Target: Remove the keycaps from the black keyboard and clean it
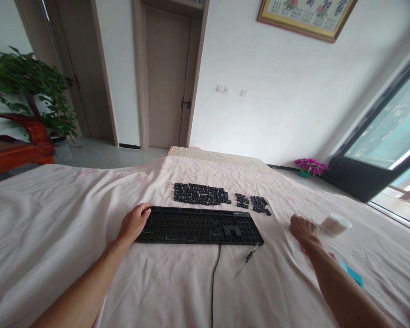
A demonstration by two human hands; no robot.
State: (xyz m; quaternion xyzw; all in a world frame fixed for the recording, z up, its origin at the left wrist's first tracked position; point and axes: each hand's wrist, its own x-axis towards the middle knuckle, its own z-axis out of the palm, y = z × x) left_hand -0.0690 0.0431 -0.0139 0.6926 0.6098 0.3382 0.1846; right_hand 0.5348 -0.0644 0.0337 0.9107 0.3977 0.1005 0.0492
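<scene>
Keyboard (191,225), stripped, gripped at left end by left hand (135,222); loose keys (200,194), far side; right hand (304,227), contents unclear.

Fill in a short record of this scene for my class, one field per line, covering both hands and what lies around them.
Main object: black keyboard, its keys off
Loose keys: three groups beyond the keyboard
Left hand: holding the keyboard's far left corner
Right hand: beside a tub; whether it holds anything is unclear
Tool: thin, near the keyboard's near right corner
Cord: runs from the near edge
Surface: pale, wrinkled cloth
</scene>
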